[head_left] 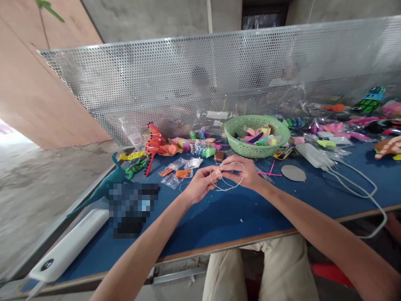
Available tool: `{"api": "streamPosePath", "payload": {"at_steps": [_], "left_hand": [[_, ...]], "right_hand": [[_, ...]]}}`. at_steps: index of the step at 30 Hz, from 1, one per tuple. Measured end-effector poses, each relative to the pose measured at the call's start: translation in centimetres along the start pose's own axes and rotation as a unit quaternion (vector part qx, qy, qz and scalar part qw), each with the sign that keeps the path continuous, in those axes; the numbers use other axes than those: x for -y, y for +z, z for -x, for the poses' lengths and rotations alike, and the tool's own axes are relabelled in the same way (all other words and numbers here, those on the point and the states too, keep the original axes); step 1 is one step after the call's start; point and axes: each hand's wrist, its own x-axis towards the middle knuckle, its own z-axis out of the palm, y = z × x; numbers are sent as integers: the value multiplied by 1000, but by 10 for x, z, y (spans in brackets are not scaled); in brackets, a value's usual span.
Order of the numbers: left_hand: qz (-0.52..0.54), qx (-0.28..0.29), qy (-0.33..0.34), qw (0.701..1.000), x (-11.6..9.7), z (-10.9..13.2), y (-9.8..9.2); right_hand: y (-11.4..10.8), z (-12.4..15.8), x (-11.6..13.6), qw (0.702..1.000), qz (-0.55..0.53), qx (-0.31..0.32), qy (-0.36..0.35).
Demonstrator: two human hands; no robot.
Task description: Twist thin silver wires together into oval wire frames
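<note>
Over the middle of the blue table [225, 213] my left hand [200, 184] and my right hand [242, 171] meet, both pinching a thin wire [233, 186] bent into a loop. The loop curves below and around my right fingers. A small pinkish piece sits between my fingertips at the wire's top; what it is I cannot tell. Just beyond my hands stands a green plastic basket [275, 144] holding several coloured foam pieces.
Small plastic bags [175, 173] with orange bits lie left of my hands. Foam dinosaur shapes [150, 146] and a teal one [105, 188] sit far left. A white power bank [70, 246] lies front left, a white power strip [313, 155] with cable right. A perforated metal screen [219, 75] backs the table.
</note>
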Motion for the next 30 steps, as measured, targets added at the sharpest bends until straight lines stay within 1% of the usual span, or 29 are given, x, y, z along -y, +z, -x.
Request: {"api": "streamPosePath", "payload": {"at_steps": [3, 5, 9, 14, 19, 22, 26, 30], "left_hand": [[3, -26, 21, 999, -1, 0, 3], [23, -28, 24, 999, -1, 0, 5], [45, -32, 10, 998, 2, 1, 8], [37, -84, 37, 995, 3, 1, 12], [43, -106, 58, 992, 6, -1, 11], [56, -115, 69, 989, 7, -1, 10], [55, -125, 74, 988, 6, -1, 12], [42, -132, 90, 986, 5, 0, 15]], "right_hand": [[1, -2, 3, 1000, -8, -23, 16], [1, -3, 5, 999, -5, -28, 26], [0, -2, 6, 999, 3, -20, 30], [3, 0, 3, 998, 42, -19, 51], [4, -4, 6, 996, 36, 7, 80], [5, -5, 8, 995, 31, 8, 97], [8, -3, 5, 994, 19, -16, 102], [10, -1, 1, 995, 13, -41, 88]]}}
